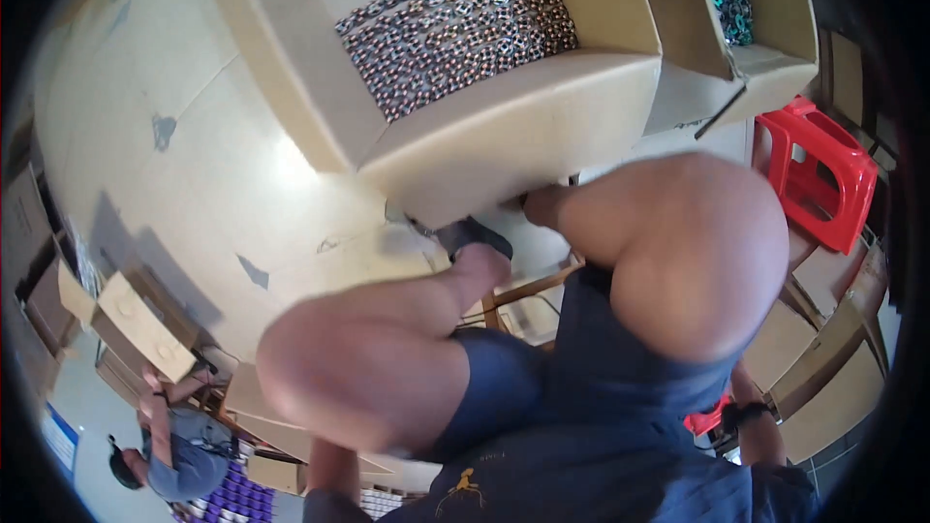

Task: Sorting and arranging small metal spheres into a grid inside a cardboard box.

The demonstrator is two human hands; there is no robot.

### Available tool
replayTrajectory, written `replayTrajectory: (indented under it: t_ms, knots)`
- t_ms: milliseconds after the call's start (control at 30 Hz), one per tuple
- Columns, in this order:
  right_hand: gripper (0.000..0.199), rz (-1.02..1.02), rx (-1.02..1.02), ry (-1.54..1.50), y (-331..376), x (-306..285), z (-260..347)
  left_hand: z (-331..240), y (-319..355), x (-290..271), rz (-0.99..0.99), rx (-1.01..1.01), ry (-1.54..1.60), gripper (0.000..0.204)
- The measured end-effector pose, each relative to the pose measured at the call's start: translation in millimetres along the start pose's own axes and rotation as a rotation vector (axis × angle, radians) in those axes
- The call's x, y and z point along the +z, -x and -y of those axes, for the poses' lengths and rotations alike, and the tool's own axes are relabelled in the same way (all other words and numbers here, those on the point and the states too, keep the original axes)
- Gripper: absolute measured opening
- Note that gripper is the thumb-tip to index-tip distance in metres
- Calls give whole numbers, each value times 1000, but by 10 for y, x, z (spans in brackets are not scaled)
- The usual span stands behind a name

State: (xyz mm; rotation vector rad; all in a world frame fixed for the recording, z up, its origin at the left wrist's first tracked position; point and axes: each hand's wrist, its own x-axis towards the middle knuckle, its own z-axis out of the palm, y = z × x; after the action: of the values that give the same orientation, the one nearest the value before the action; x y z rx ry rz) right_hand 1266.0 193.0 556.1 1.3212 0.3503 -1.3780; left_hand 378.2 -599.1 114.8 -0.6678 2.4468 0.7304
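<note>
Both my hands are out of sight. My left forearm (pixel 334 470) passes down behind my left thigh, and my right forearm (pixel 763 431), with a black wristband (pixel 746 415), goes behind my right thigh. In front of my knees stands an open cardboard box (pixel 513 131). Inside it, small round metallic parts (pixel 465 34) lie in close, slanting rows. A second cardboard box (pixel 775 68) to its right holds green and dark ring-shaped parts (pixel 725 0). Neither hand is seen touching anything.
A red plastic stool (pixel 823 174) is at the right, with flattened and open cartons (pixel 823 358) below it. At the lower left another person (pixel 184 455) reaches toward an open carton (pixel 145 324), near purple items (pixel 242 494). Pale floor (pixel 184 184) stretches along the left.
</note>
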Motion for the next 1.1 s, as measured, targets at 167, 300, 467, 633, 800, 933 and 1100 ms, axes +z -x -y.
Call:
replayTrajectory:
  t_ms: [167,300,467,633,800,933,1100]
  knots:
    - [23,58,-281,-11,-3996,551,1717,454,681,6,49,236,45,36]
    - [21,22,-365,224,-4101,1239,3498,1804,1377,-19,-34,202,195,35]
    - [19,14,-465,466,-4132,1507,4426,2971,2287,344,-111,199,329,34]
    - [18,14,-549,567,-4321,1795,4887,3630,2795,716,-79,240,375,33]
    - [17,-11,-651,525,-4490,1693,4851,3790,2733,1090,73,343,355,33]
    - [16,-23,-678,353,-4611,1175,4562,3318,2307,1422,296,487,276,34]
    - [7,-454,-938,427,-4333,1315,4272,2712,1783,1533,514,640,105,35]
